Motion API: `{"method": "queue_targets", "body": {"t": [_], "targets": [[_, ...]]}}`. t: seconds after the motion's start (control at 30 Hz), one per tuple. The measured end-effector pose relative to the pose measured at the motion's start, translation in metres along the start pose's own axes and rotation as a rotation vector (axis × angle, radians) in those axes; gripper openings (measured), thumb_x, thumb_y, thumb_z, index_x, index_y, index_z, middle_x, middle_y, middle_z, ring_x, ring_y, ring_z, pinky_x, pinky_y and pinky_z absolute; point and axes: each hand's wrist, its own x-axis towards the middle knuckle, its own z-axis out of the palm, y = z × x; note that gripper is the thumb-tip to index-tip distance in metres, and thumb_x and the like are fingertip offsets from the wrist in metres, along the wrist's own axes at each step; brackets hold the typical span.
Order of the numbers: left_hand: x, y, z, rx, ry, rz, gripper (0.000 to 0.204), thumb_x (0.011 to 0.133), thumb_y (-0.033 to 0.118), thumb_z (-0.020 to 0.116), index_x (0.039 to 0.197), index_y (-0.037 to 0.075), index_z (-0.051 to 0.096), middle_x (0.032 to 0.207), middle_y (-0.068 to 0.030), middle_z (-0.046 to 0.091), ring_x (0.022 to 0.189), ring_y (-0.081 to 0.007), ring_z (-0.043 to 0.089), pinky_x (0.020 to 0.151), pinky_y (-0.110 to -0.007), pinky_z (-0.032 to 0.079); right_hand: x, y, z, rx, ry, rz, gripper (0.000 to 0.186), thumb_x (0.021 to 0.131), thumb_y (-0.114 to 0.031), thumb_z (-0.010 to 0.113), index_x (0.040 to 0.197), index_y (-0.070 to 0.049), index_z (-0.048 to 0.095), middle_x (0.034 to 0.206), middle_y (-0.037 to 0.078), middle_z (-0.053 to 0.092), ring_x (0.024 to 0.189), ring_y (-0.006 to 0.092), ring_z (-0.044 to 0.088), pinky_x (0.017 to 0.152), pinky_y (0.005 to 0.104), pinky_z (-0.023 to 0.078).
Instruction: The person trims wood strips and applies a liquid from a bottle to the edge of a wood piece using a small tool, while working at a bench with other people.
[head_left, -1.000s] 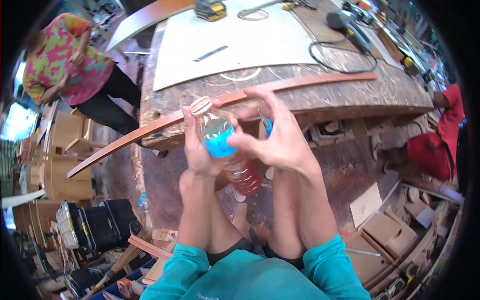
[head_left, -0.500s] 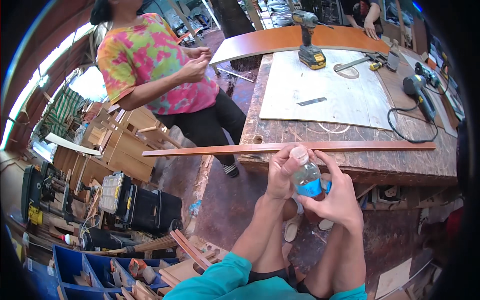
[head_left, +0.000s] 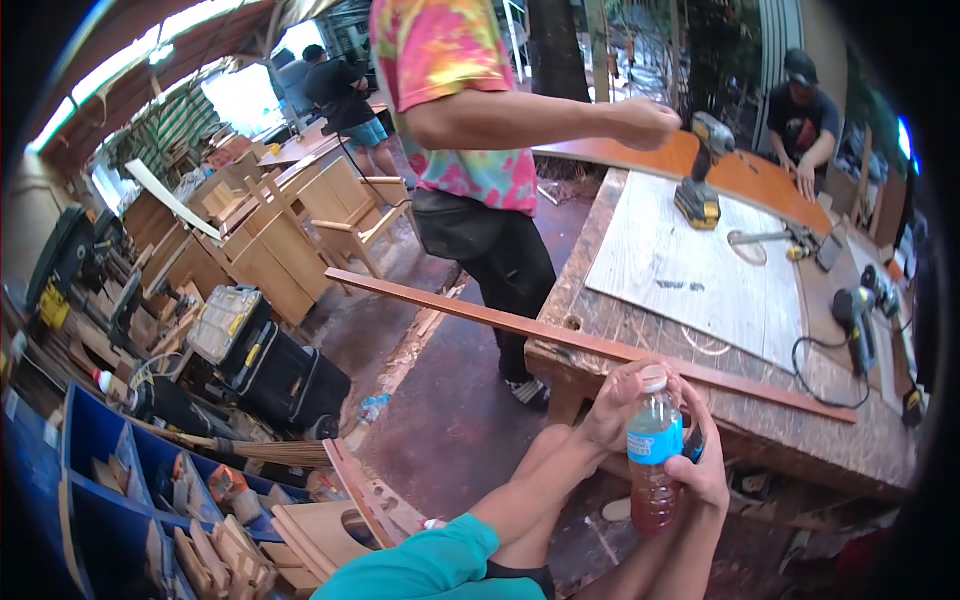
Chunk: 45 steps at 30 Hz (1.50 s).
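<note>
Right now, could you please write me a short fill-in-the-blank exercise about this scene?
1. The bottle, held in the left hand and right hand, has a ____ label.
2. The drill on the pale board is black and ____.
3. The long brown strip juts past the workbench toward the picture's ____.

Missing words: blue; yellow; left.
</note>
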Motion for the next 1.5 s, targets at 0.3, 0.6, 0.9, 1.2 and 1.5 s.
{"method": "queue_targets", "body": {"t": [0.3, 0.6, 0.9, 1.2, 1.5], "targets": [[0.028, 0.041, 0.022, 0.057, 0.381, 0.406, 0.041, 0.097, 0.039, 0.055, 0.112, 0.001, 0.058, 0.104, -0.0079, 0.061, 0.094, -0.0146, 0.06, 0.084, -0.031, 0.051, 0.0, 0.01, -0.003, -0.063, -0.041, -0.013, 0.113, 0.058, -0.037, 0.092, 0.142, 0.006, 0.03, 0.115, 0.02, 0.061, 0.092, 0.023, 0.065, 0.08, 0.0327, 0.052], [0.057, 0.021, 0.091, 0.648, 0.188, 0.383, 0.071, 0.085, 0.029, 0.075, 0.138, 0.001, 0.037, 0.112, -0.0132, 0.058, 0.093, -0.0227, 0.067, 0.079, -0.033, 0.056, -0.004, 0.016, -0.008, 0.092, 0.075, -0.182, 0.073, 0.078, -0.05, 0.073, 0.118, 0.006, 0.049, 0.081, 0.013, 0.061, 0.047, 0.0089, 0.047, 0.041, 0.0217, 0.036], [0.046, 0.0, 0.129, 0.58, -0.041, 0.314, 0.071, 0.08, 0.022, 0.078, 0.134, -0.002, 0.039, 0.109, -0.0131, 0.059, 0.096, -0.0228, 0.065, 0.087, -0.037, 0.053, -0.026, -0.004, -0.022, 0.246, 0.045, -0.172, 0.089, 0.074, -0.067, 0.069, 0.122, 0.005, 0.049, 0.088, 0.009, 0.061, 0.052, 0.0075, 0.047, 0.042, 0.0204, 0.035], [0.049, -0.006, 0.153, 0.652, -0.282, 0.196, 0.055, 0.075, 0.017, 0.078, 0.119, -0.002, 0.052, 0.098, -0.0113, 0.06, 0.094, -0.022, 0.063, 0.085, -0.037, 0.05, -0.036, 0.014, -0.03, 0.422, -0.044, -0.211, 0.083, 0.069, -0.064, 0.074, 0.116, 0.002, 0.053, 0.085, 0.01, 0.062, 0.053, 0.0092, 0.05, 0.042, 0.0209, 0.037], [0.072, -0.012, 0.156, 1.15, -0.265, 0.4, 0.058, 0.074, 0.02, 0.076, 0.12, -0.007, 0.053, 0.108, -0.0143, 0.059, 0.099, -0.0236, 0.062, 0.086, -0.038, 0.051, -0.038, -0.01, -0.024, -0.029, 0.426, -0.568, 0.081, 0.063, -0.064, 0.08, 0.105, 0.0, 0.054, 0.076, 0.004, 0.058, 0.055, 0.0097, 0.053, 0.046, 0.0222, 0.04]]}}
